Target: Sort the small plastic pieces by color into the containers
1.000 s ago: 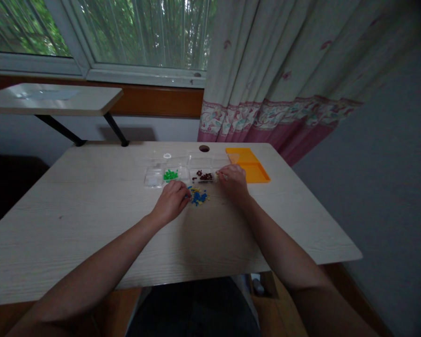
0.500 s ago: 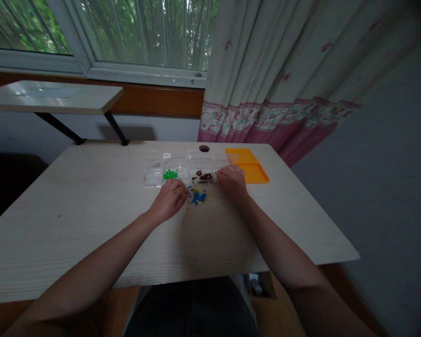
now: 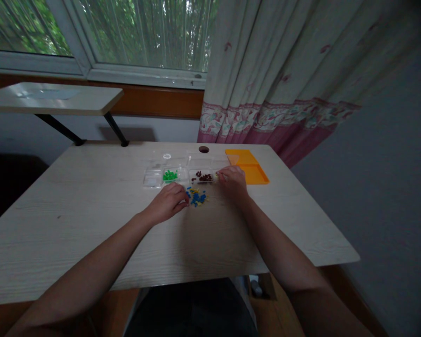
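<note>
A pile of small blue and yellow pieces (image 3: 198, 198) lies on the table in front of a clear compartment box (image 3: 153, 178). Two of its compartments hold green pieces (image 3: 170, 175) and dark brown pieces (image 3: 206, 178). My left hand (image 3: 169, 201) is at the pile's left edge, thumb and fingers closed together; whatever is in them is hidden. At the box's right end, my right hand (image 3: 232, 181) has its fingertips pinched over the last compartment. A bit of yellow shows by those fingertips, but I cannot tell whether it is held.
Right of the box lies an orange tray (image 3: 256, 174), partly behind my right hand. The box's clear lid (image 3: 199, 160) stands open at the back. Behind it is a round hole (image 3: 204, 150) in the table. A raised shelf (image 3: 91, 100) stands at the back left, curtains (image 3: 252, 112) at the back right.
My left hand has shifted slightly down and left beside the pile. My right hand stays almost in place at the right end of the box.
</note>
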`<state>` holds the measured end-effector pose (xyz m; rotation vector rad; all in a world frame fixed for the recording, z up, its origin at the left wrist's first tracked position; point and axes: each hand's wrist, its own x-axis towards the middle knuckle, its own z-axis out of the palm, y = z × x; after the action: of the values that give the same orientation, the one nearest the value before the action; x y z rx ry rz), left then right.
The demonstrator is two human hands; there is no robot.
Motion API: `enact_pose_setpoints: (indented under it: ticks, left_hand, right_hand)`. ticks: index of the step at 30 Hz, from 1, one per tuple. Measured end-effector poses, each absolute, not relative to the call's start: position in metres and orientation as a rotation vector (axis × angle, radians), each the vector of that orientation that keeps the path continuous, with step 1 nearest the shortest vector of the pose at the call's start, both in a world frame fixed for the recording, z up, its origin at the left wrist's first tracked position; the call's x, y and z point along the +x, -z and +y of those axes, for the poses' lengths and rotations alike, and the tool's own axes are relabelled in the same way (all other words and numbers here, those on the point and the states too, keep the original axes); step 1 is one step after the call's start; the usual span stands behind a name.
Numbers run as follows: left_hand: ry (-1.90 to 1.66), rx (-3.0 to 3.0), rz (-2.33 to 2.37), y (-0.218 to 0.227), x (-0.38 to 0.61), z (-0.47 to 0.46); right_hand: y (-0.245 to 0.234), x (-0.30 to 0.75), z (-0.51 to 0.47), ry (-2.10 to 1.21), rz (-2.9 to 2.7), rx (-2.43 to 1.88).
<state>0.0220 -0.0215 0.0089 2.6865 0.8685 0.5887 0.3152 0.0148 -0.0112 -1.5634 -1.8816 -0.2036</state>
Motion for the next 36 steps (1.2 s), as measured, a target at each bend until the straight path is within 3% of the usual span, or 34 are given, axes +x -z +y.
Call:
enact_pose_setpoints:
  ticks: [12,20,36]
  left_hand:
    - [-0.759,2.647,1.141,0.001,0.033,-0.023]
    - [-1.025,2.342,1.146,0.004,0.030,-0.016]
    - [-1.063,2.196,1.118,0.004,0.032,-0.015]
  right_hand:
    - [0.005,0.307,0.010,0.219,-1.911,-1.476]
    - [-0.010,0.276,-0.010,0.109,-2.155,-1.126]
    - [-0.007,0.243,-0.025,0.103,-2.287,-0.956]
